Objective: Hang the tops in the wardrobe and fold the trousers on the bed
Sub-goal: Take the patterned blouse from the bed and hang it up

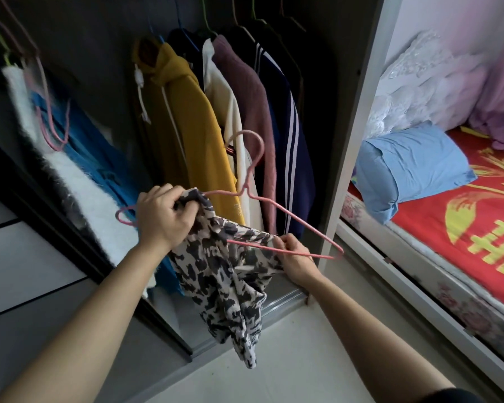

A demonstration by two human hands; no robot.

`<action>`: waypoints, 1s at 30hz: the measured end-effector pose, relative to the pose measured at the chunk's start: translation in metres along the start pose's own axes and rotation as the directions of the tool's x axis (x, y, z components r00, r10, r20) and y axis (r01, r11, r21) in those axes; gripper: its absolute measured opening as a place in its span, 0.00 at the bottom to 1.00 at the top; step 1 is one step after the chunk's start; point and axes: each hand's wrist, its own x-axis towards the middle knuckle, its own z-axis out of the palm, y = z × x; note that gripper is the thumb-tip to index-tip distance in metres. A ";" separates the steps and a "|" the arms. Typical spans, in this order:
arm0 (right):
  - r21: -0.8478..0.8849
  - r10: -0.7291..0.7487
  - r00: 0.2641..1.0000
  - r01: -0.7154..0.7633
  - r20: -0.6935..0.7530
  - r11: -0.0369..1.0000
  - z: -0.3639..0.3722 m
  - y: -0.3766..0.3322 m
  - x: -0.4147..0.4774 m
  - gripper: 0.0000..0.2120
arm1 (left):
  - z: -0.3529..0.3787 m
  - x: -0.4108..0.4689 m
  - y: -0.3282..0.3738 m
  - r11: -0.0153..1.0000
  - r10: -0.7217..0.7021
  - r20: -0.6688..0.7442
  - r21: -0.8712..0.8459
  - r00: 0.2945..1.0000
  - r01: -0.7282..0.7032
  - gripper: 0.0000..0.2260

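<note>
A leopard-print top (224, 280) hangs partly over a pink wire hanger (291, 213) in front of the open wardrobe (352, 117). My left hand (163, 216) grips the bunched upper edge of the top together with the hanger's left end. My right hand (296, 258) pinches the fabric against the hanger's lower bar. The hanger's right half sticks out bare, and its hook points up toward the hung clothes. The rest of the top dangles below my hands.
Inside the wardrobe hang a mustard hoodie (186, 135), a cream top, a mauve sweater (253, 112) and a navy striped jacket (288, 146). At left are a white fluffy garment and a blue one (99, 158). The bed (463, 222) with a blue pillow (410, 167) lies to the right.
</note>
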 end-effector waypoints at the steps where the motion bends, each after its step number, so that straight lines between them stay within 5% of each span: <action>1: -0.033 -0.052 0.998 0.053 0.017 0.998 -0.010 -0.001 -0.002 0.16 | -0.001 -0.003 -0.007 0.998 -0.048 0.009 -0.029 0.999 0.049 0.15; 5: -0.264 -0.238 0.944 0.295 0.228 0.918 -0.039 -0.013 -0.007 0.15 | 0.001 -0.012 -0.021 0.941 -0.295 0.009 -0.172 0.955 0.292 0.12; 8: -0.376 -0.299 0.934 0.352 0.193 0.857 -0.050 -0.016 0.001 0.12 | 0.003 -0.012 -0.027 0.934 -0.315 0.005 -0.175 0.949 0.311 0.13; 12: 0.143 -0.009 0.986 -0.015 0.165 0.990 -0.069 -0.020 0.011 0.09 | -0.003 -0.008 -0.035 0.933 -0.315 -0.007 -0.182 0.949 0.309 0.12; 17: 0.585 0.124 0.892 -0.385 0.436 0.714 -0.090 -0.036 0.012 0.14 | -0.004 -0.005 -0.033 0.939 -0.273 0.015 -0.214 0.962 0.270 0.10; 22: 0.729 0.016 0.874 -0.415 0.485 0.544 -0.096 -0.043 0.008 0.13 | 0.003 -0.007 -0.031 0.918 -0.285 0.069 -0.267 0.956 0.293 0.11; 24: 0.732 0.020 0.904 -0.357 0.426 0.580 -0.090 -0.048 0.008 0.13 | 0.007 -0.006 -0.025 0.911 -0.271 0.104 -0.294 0.957 0.290 0.11; 28: 0.520 0.059 0.922 -0.269 0.384 0.811 -0.071 -0.055 0.007 0.11 | 0.022 -0.002 -0.003 0.927 -0.177 0.202 -0.296 0.963 0.232 0.08; 30: 0.510 0.049 0.936 -0.233 0.349 0.828 -0.064 -0.057 0.006 0.10 | 0.031 0.001 0.003 0.927 -0.175 0.215 -0.292 0.961 0.235 0.09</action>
